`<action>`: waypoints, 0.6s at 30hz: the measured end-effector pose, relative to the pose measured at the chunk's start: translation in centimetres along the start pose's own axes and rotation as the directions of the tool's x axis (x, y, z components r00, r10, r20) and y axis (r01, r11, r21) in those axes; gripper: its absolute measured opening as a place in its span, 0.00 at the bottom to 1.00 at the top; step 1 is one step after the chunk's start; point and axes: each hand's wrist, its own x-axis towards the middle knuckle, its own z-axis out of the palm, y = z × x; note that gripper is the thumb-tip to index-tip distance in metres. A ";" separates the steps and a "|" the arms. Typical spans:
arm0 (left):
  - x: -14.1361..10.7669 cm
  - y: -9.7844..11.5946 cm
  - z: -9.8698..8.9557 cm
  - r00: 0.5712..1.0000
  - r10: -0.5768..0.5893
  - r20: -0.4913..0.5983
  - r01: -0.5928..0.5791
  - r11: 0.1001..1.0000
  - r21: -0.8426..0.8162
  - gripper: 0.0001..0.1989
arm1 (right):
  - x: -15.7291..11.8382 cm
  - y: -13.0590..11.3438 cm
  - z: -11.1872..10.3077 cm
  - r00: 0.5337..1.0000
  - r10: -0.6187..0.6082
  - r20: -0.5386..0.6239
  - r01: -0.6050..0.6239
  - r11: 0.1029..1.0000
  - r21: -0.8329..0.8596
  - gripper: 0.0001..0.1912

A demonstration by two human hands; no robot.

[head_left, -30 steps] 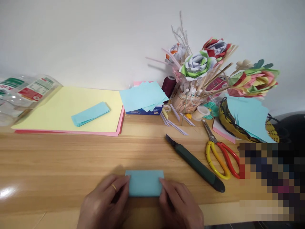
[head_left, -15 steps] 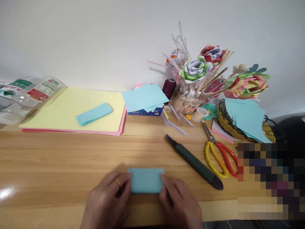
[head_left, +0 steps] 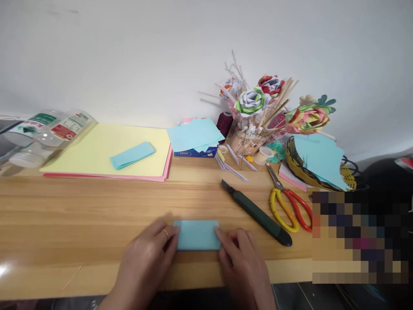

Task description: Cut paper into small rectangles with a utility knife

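A small blue paper rectangle (head_left: 198,236), seemingly folded, lies near the front edge of the wooden table. My left hand (head_left: 150,252) pinches its left end between thumb and forefinger, a gold ring on one finger. At the opposite end, my right hand (head_left: 241,254) grips the paper the same way, thumb below and forefinger on top. To the right of that hand rests a dark green utility knife (head_left: 258,213), its blade pointing away to the left. Scissors (head_left: 287,202) with yellow and red handles lie beyond the knife.
Yellow, pink and red sheets (head_left: 97,148) bear folded blue strips (head_left: 133,156). Behind are blue sheets (head_left: 196,133) on a box, a pot (head_left: 243,142) of paper flowers, and a basket (head_left: 292,161) holding blue paper. Plastic bottles (head_left: 69,129) lie at the far left.
The camera view has shifted, so the table things appear slightly smaller and moved. Both hands still hold the blue paper by its ends.
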 end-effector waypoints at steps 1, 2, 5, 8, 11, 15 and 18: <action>0.1 -0.1 -0.1 0.999 0.020 0.029 -0.021 0.999 0.034 0.17 | 0.0 0.0 -0.1 1.000 -0.007 0.004 0.007 1.000 -0.007 0.16; 0.2 -0.3 -0.3 0.997 0.034 0.068 -0.039 0.997 0.067 0.17 | 0.1 0.1 -0.2 1.000 -0.015 0.004 0.015 1.000 -0.006 0.16; 1.1 -0.6 -1.0 0.983 0.051 0.179 -0.078 0.987 0.143 0.12 | 0.1 0.3 -0.6 0.999 -0.040 0.024 0.040 0.999 0.013 0.17; 2.5 -0.9 -1.6 0.937 0.260 0.233 -0.285 0.955 0.079 0.17 | 0.2 0.5 -1.0 0.996 -0.050 0.079 0.048 0.999 0.023 0.18; 3.9 -1.5 -1.9 0.835 0.462 0.301 -0.473 0.880 -0.039 0.17 | 0.5 0.9 -1.4 0.986 -0.063 0.156 0.065 0.998 -0.005 0.17; 5.0 -1.8 -1.9 0.756 0.554 0.350 -0.589 0.808 -0.007 0.13 | 1.7 1.9 -1.7 0.961 -0.117 0.250 0.142 0.986 -0.083 0.20; 5.4 -1.4 -1.8 0.741 0.575 0.347 -0.613 0.790 -0.001 0.13 | 3.5 3.0 -1.6 0.947 -0.163 0.278 0.197 0.975 -0.099 0.22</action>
